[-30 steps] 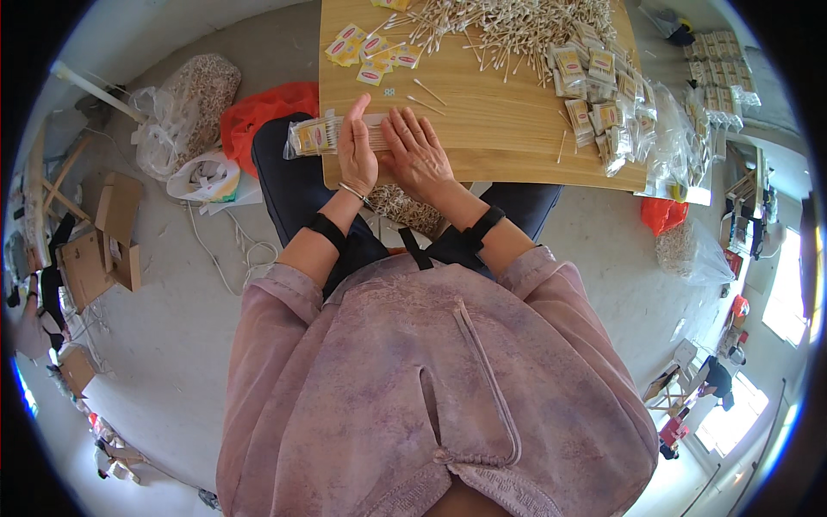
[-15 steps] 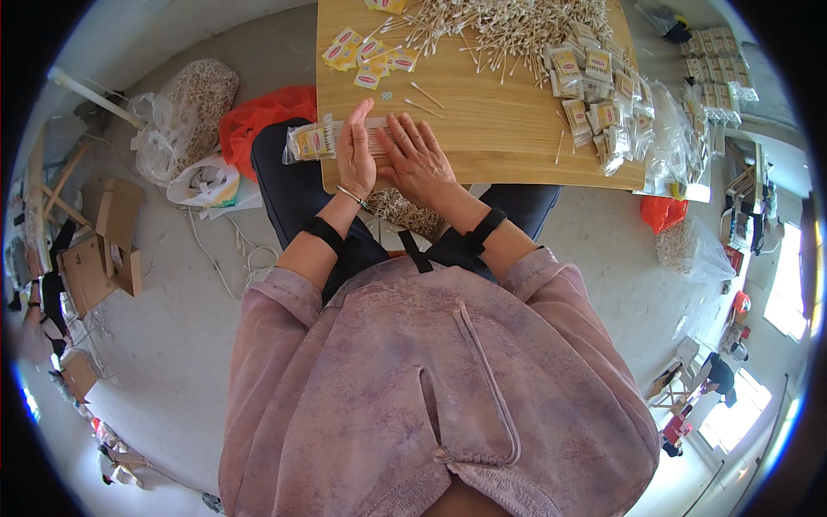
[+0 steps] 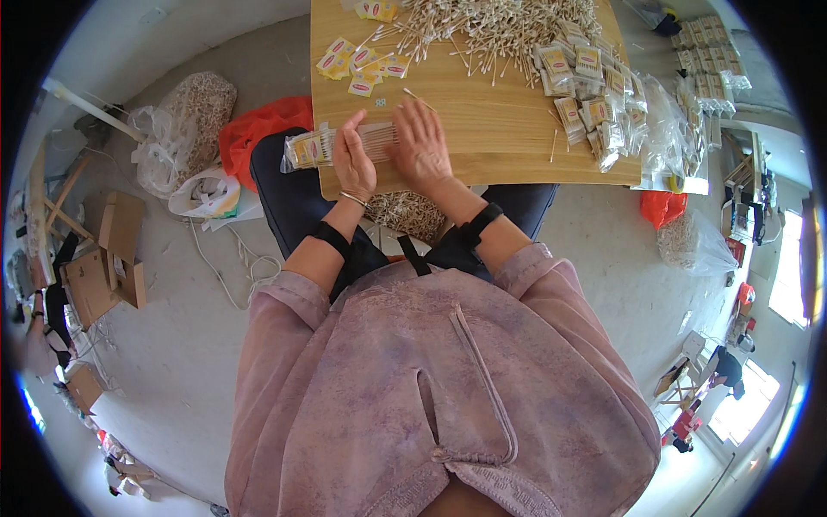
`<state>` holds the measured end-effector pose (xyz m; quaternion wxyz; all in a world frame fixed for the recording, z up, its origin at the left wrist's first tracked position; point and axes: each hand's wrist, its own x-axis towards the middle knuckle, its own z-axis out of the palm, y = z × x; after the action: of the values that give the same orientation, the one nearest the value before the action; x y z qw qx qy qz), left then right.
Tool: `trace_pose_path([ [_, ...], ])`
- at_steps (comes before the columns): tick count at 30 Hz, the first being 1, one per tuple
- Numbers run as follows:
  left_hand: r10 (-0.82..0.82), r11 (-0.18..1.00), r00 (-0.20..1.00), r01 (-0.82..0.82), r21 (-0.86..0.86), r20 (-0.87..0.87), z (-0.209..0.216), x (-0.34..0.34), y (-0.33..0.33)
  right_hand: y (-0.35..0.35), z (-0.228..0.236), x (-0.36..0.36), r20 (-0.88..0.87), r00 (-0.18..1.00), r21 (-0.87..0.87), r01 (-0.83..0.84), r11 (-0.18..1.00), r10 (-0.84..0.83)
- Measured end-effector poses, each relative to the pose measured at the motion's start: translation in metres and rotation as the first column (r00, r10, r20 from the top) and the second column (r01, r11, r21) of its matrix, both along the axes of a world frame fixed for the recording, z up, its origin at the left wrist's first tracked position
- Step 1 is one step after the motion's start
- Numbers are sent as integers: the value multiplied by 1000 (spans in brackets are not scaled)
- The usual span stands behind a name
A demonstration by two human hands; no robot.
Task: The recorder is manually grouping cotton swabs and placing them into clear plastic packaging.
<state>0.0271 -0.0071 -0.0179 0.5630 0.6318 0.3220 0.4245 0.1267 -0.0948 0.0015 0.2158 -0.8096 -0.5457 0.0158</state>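
Note:
A row of cotton swabs [image 3: 377, 140] lies side by side at the table's near left edge, between my hands. My left hand [image 3: 353, 161] stands on its edge across the row, fingers stretched out. At the row's right end is my right hand [image 3: 420, 151], tilted, with its fingers extended. Left of my left hand, a clear plastic bag with a yellow label [image 3: 307, 150] reaches past the table edge; the swabs seem to run toward its mouth, but my left hand hides where they meet. A loose cotton swab [image 3: 419, 99] lies by my right fingertips.
A large heap of cotton swabs [image 3: 500, 30] covers the table's far side. Yellow-and-white cards [image 3: 362, 84] lie at the far left. Filled swab packs [image 3: 594, 112] pile up at the right, beside clear plastic bags [image 3: 668, 129]. A red bag [image 3: 263, 129] sits left of the table.
My right hand has turned more upright, and its fingers now point away from me. More of the swab row shows between my hands. One loose swab is now covered by my right hand.

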Motion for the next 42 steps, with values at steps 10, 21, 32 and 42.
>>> trace_pose_path([
  [10,-182,877,922,309,368,-341,17,-5,-1,-19,-8,68,-126,944,188,325,927,-306],
  [21,10,744,807,389,544,-591,5,2,-2,-81,16,31,-291,925,50,-241,969,245],
  [32,17,735,794,402,546,-608,12,1,-7,-59,16,145,-252,736,-66,634,770,-628],
  [42,-34,770,765,430,471,-643,22,-3,-11,70,54,208,-126,807,38,584,811,-576],
])
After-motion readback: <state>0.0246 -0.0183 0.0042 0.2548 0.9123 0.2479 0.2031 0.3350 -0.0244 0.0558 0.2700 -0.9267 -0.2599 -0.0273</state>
